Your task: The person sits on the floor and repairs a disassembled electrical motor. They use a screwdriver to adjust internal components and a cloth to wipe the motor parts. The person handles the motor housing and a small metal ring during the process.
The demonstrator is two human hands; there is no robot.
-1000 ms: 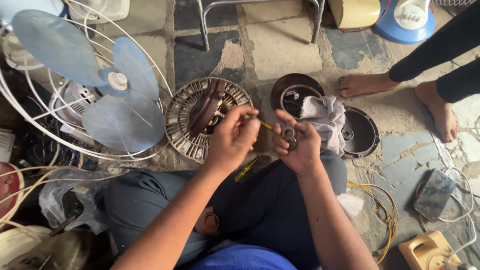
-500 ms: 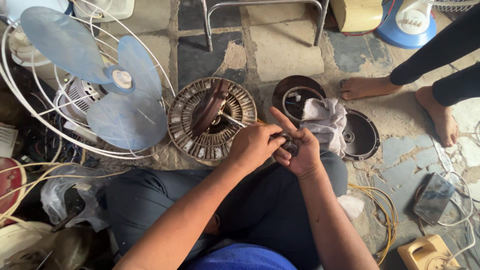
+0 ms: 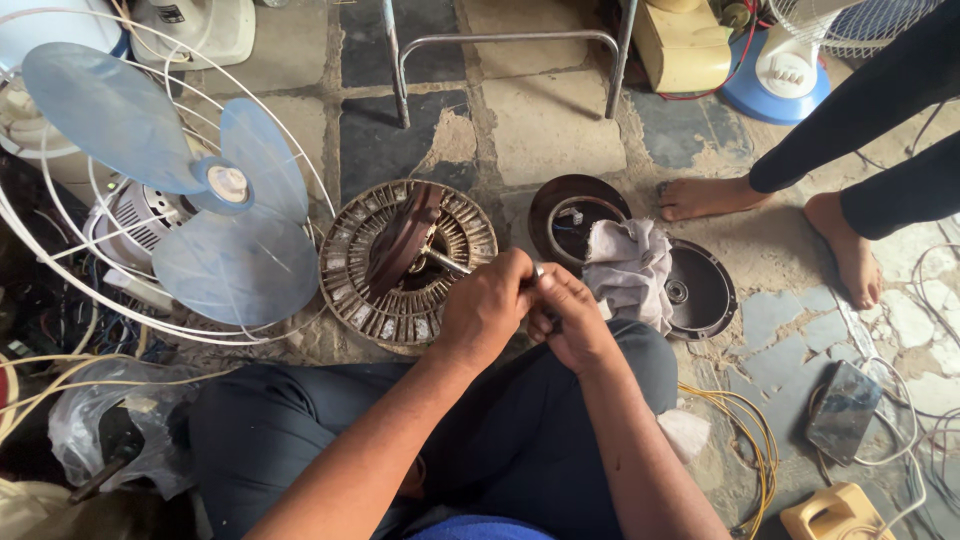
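Far left: blue fan blade (image 3: 215, 215) sitting inside a white wire guard (image 3: 60, 290), fan motor (image 3: 135, 215) behind it. Clear plastic bag (image 3: 75, 430) on the floor just below that.

Next over: round fan stator (image 3: 405, 260), copper windings in a ring, flat on the tiles with a brown rotor piece across it.

Centre: my left hand (image 3: 485, 310) is clenched at the stator's near edge, fingers curled against my right hand (image 3: 570, 320), both touching. A small metal part (image 3: 538, 270) pokes out between them; both hands grip it, can't tell what it is, mostly hidden. A thin metal shaft (image 3: 445, 262) runs from the left hand back over the stator.

Right of the hands: grey rag (image 3: 630, 270) draped over two dark round motor covers (image 3: 700, 290).

Further right: another person's bare feet (image 3: 710, 195) on the tiles. Yellow wire (image 3: 745, 430) and a dark flat device (image 3: 845, 410) lower right.
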